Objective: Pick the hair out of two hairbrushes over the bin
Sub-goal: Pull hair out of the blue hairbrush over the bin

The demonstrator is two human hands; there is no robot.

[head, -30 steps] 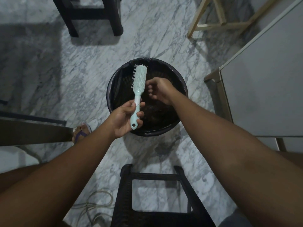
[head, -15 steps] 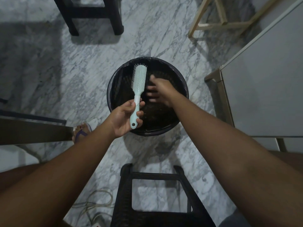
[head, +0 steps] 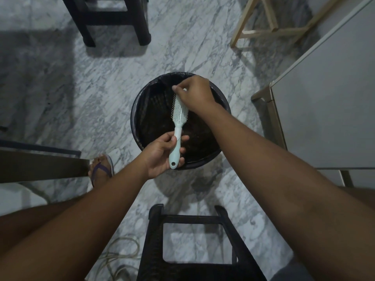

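A pale mint hairbrush [head: 179,116] hangs over the round black bin [head: 136,118] lined with a dark bag. My left hand [head: 162,153] grips the brush by its handle, bristles facing up. My right hand [head: 194,92] sits over the far tip of the brush head, thumb and fingers pinched together at the bristles. Whether hair lies between those fingertips is too fine to see. Dark clumps lie at the bottom of the bin. A second hairbrush is not in view.
A black stool [head: 194,246] stands at the near edge between my arms, and another black stool [head: 113,21] at the top. A grey cabinet [head: 328,110] is at the right, a light wooden frame [head: 269,23] beyond it. My sandalled foot [head: 101,167] and a cable [head: 121,258] lie left.
My right hand has risen from inside the bin beside the brush to the tip of the brush head and closed into a pinch. The brush head has tilted slightly rightward.
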